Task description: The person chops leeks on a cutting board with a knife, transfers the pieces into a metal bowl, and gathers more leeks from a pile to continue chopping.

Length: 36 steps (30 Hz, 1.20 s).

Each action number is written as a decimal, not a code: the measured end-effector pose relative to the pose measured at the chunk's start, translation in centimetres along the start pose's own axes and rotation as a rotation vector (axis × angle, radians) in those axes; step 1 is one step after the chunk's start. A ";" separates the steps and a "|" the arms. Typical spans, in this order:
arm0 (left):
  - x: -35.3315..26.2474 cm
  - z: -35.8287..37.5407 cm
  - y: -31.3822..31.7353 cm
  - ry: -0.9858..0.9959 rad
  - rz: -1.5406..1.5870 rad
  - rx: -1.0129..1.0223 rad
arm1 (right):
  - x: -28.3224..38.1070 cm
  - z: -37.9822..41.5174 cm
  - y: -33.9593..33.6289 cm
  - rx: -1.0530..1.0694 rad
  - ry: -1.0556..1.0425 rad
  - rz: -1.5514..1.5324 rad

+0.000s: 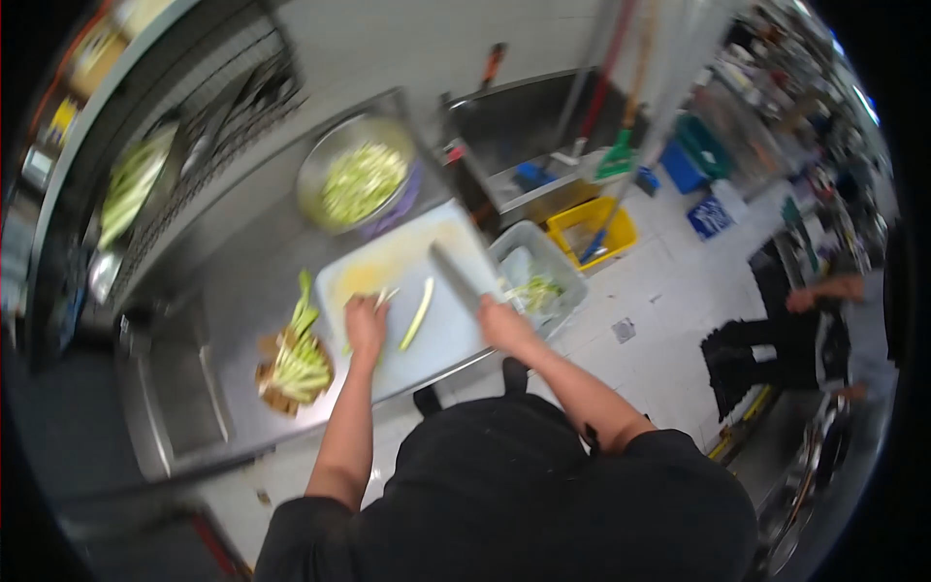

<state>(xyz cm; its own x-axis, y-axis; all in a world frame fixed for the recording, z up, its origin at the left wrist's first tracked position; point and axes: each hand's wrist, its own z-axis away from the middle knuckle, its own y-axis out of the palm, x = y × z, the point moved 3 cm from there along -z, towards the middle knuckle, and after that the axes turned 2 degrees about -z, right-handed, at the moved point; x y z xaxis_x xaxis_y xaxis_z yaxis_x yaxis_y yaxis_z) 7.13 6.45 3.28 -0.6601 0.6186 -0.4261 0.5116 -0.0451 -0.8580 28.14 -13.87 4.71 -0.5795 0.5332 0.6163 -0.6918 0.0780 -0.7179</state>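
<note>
My right hand (506,326) grips the handle of a kitchen knife (454,271), its blade angled over the white cutting board (446,364). On the board's left side, my left hand (366,328) is closed round a pale green celery stalk (388,295); only its tips show past the fingers. A separate cut stalk (418,314) lies between the two hands. Left of the board, a bunch of celery (299,371) rests on something brown. Behind the board stands a metal bowl (308,184) of chopped light green pieces (364,182).
At the board's right is a grey plastic bin (570,296) with green trimmings. Beyond it are a yellow bucket (621,221) and a metal sink (465,126). A wire rack (218,131) hangs at upper left. Another person (824,310) is at far right.
</note>
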 end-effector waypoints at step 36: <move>-5.5 3.2 1.4 0.216 0.220 0.255 | 2.2 4.6 -2.6 0.066 -0.077 0.162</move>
<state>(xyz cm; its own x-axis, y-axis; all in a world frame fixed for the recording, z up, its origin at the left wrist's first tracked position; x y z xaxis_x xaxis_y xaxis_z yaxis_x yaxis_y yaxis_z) 9.72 0.48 3.55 -0.4052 0.7222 -0.5606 0.4567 -0.3713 -0.8084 26.64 -16.79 9.43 -0.7149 0.4681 0.5195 -0.6124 -0.0603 -0.7883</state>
